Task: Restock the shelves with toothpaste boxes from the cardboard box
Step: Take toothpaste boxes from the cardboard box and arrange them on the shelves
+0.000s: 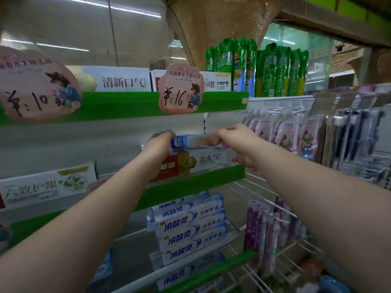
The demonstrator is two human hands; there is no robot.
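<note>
Fingers (164, 134) of left hand (159, 148) curl over the left end of a blue-and-white toothpaste box (195, 141); right hand (229, 135) grips the right end, fingers wrapped round it. Box held level, on or just above the red-gold-white box (201, 161) on the middle shelf (190, 186); contact not resolvable. Judged step: stacking one box. Next move calls for sliding it back, squaring it with the one below, then letting go. Supply cardboard box not in view. Toothbrushes (285, 132) hang far right.
</note>
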